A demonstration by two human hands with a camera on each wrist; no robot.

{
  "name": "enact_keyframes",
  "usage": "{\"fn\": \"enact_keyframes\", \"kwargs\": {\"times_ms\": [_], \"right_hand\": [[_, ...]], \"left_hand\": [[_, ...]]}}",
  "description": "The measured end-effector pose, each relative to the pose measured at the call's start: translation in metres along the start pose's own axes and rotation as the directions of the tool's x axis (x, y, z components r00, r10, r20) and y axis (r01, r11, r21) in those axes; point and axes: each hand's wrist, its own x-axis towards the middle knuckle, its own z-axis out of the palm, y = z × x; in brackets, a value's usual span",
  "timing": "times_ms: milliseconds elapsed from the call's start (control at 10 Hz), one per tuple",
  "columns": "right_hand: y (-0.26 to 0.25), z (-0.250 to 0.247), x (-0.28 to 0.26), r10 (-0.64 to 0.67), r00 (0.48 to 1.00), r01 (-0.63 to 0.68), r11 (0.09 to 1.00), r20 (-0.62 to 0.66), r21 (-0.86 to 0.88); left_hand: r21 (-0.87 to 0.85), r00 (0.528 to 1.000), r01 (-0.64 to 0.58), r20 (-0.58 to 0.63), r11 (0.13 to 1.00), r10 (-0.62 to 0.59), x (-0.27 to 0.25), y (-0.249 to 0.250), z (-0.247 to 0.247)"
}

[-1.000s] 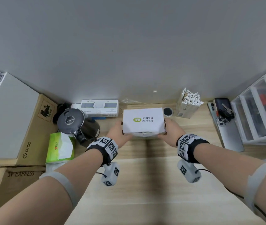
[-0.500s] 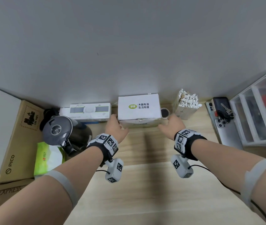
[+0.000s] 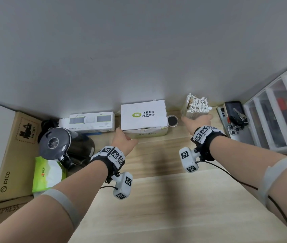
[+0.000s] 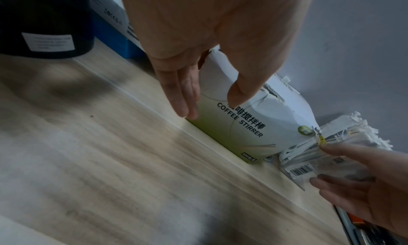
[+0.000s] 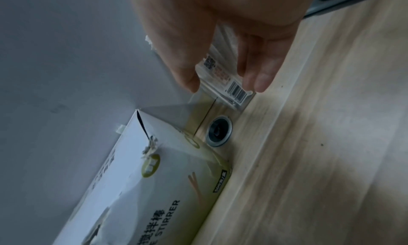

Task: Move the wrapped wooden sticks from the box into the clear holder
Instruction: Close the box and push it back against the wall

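Observation:
The white coffee-stirrer box [image 3: 144, 116] stands closed on the wooden table against the grey wall. My left hand [image 3: 124, 138] is at its front left corner. In the left wrist view its straight fingers [image 4: 183, 98] lie along the box [image 4: 243, 126] end, the thumb over the front face. The clear holder [image 3: 190, 114], packed with wrapped sticks [image 3: 198, 105], stands to the right of the box. My right hand [image 3: 196, 121] reaches it. In the right wrist view the thumb and straight fingers [image 5: 258, 77] stand either side of the holder [image 5: 223, 77].
A round black cap [image 3: 172, 120] lies between box and holder. A black kettle [image 3: 60, 146], green tissue pack [image 3: 46, 174], flat white box [image 3: 88, 121] and cardboard boxes [image 3: 16, 146] fill the left. A phone with keys [image 3: 235, 120] and plastic drawers [image 3: 279, 111] stand right.
The box, held in both hands a second ago, now stands back against the wall. Both hands have let it go, and the right hand has moved right to the holder.

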Motion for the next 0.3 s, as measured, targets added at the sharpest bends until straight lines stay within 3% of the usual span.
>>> {"fn": "enact_keyframes", "kwargs": {"times_ms": [200, 300], "right_hand": [[0.002, -0.003, 0.008, 0.028, 0.999, -0.027, 0.999, 0.034, -0.018], [0.011, 0.001, 0.011, 0.129, 0.988, -0.122, 0.989, 0.084, -0.087]], "left_hand": [[0.017, 0.997, 0.069, 0.021, 0.997, -0.07, -0.003, -0.006, -0.001], [0.046, 0.99, 0.138, 0.03, 0.989, -0.139, -0.006, -0.006, -0.002]]}}
